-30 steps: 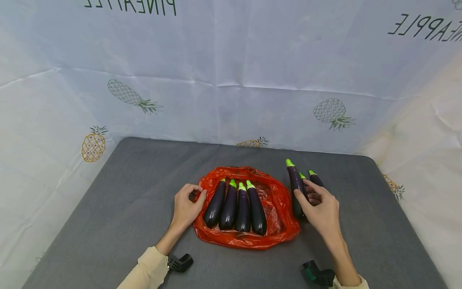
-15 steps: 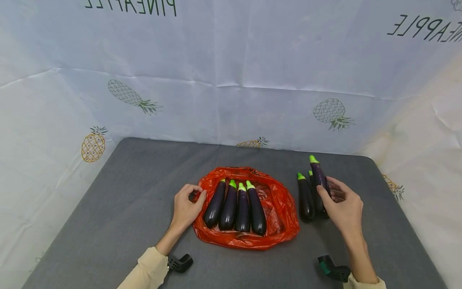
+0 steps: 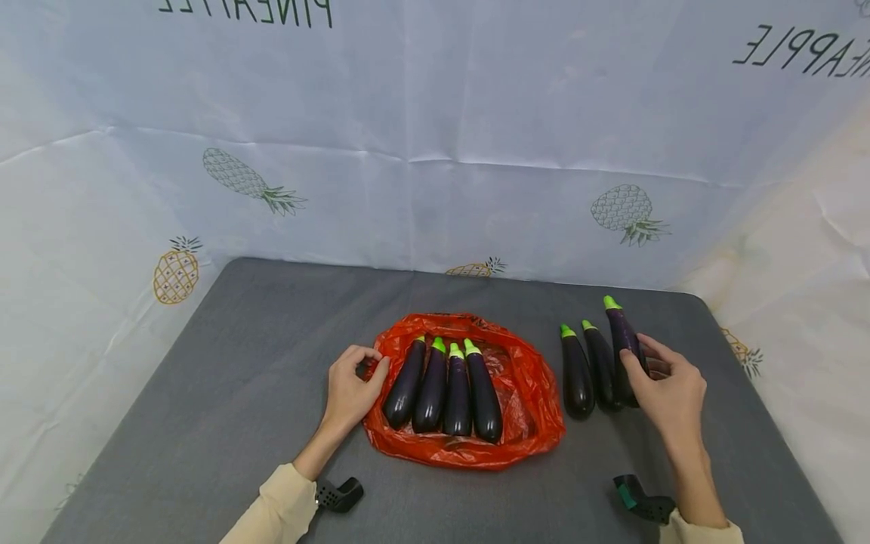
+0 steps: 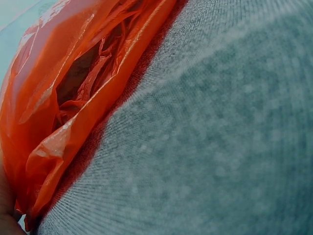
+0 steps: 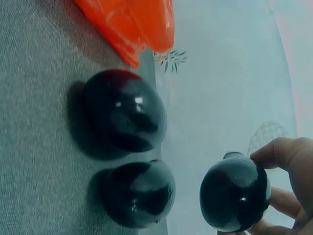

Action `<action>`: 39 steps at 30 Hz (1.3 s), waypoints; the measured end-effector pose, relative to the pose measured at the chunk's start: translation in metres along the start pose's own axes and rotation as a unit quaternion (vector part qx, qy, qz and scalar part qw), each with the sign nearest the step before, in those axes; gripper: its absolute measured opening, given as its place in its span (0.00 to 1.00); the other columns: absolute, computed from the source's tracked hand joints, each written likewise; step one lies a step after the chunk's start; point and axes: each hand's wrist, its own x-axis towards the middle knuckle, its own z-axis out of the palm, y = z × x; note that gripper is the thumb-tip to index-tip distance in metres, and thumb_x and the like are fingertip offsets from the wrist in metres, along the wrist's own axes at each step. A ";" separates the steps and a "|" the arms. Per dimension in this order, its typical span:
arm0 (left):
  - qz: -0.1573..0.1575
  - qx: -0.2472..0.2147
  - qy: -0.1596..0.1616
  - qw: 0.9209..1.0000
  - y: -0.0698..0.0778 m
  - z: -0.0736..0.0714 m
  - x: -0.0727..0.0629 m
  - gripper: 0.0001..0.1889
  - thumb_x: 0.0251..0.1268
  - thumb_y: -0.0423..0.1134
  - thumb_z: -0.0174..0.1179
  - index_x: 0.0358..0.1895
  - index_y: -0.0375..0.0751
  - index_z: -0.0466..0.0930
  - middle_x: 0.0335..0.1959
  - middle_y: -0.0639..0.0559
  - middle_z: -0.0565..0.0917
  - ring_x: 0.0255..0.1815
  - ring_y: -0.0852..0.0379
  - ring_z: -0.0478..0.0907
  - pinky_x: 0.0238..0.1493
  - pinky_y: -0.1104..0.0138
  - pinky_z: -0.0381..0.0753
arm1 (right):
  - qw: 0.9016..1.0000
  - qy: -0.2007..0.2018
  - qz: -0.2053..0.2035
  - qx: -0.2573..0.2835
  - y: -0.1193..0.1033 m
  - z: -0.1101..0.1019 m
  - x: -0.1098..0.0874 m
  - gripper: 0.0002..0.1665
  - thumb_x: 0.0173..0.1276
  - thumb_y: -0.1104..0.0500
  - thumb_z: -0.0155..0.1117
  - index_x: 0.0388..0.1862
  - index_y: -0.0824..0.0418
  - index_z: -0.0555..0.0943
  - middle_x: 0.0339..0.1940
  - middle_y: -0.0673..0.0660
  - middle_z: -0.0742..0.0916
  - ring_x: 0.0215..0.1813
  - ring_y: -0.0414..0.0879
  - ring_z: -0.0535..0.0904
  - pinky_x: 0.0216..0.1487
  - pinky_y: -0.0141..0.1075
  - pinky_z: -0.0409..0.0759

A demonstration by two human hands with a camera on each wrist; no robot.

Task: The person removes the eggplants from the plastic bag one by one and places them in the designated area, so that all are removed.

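At the left rim of a red plastic bag [image 3: 469, 457], my left hand [image 3: 348, 393] pinches the plastic between thumb and fingers. Inside the spread-open bag, several dark purple eggplants [image 3: 431, 389] with bright green stem ends lie side by side. My right hand [image 3: 669, 397] grips another eggplant [image 3: 620, 329] at the right, its green end pointing away. The right wrist view shows that held eggplant [image 5: 234, 196] raised off the table, between thumb and fingers. Left of it, two eggplants, one [image 3: 578, 378] nearer the bag and one [image 3: 600, 363] farther right, lie on the table.
The grey cloth-covered table [image 3: 272, 325] extends around the bag on every side. Behind it hangs a pale curtain [image 3: 421, 113] with pineapple prints. A black wrist device [image 3: 340, 495] sits by the left wrist, and another black device [image 3: 642, 502] by the right.
My right hand has moved right, carrying its eggplant from beside the bag, past the two lying on the table, to their right side. The left hand and the bag have stayed put.
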 end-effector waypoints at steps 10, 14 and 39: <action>-0.002 0.000 -0.002 1.000 0.000 0.000 0.000 0.05 0.58 0.32 0.72 0.31 0.42 0.84 0.30 0.49 0.84 0.31 0.56 0.80 0.35 0.70 0.77 | 1.000 0.001 0.014 -0.014 0.006 -0.004 0.006 0.24 0.67 0.57 0.67 0.61 0.65 0.84 0.50 0.75 0.87 0.31 0.09 0.66 0.35 0.09 0.64; -0.004 0.003 -0.001 1.000 0.000 0.000 0.001 0.05 0.58 0.32 0.72 0.31 0.42 0.84 0.30 0.49 0.84 0.31 0.56 0.80 0.35 0.70 0.77 | 0.999 -0.005 0.028 -0.026 0.010 -0.005 0.008 0.25 0.68 0.55 0.66 0.61 0.63 0.84 0.50 0.75 0.88 0.30 0.09 0.65 0.32 0.10 0.64; -0.012 0.002 -0.004 1.000 0.000 0.000 0.000 0.05 0.58 0.32 0.72 0.31 0.43 0.84 0.30 0.50 0.84 0.31 0.57 0.79 0.35 0.70 0.76 | 0.991 -0.065 0.069 -0.096 0.039 -0.003 0.013 0.27 0.70 0.52 0.65 0.65 0.64 0.81 0.55 0.73 0.86 0.51 0.68 0.85 0.27 0.19 0.66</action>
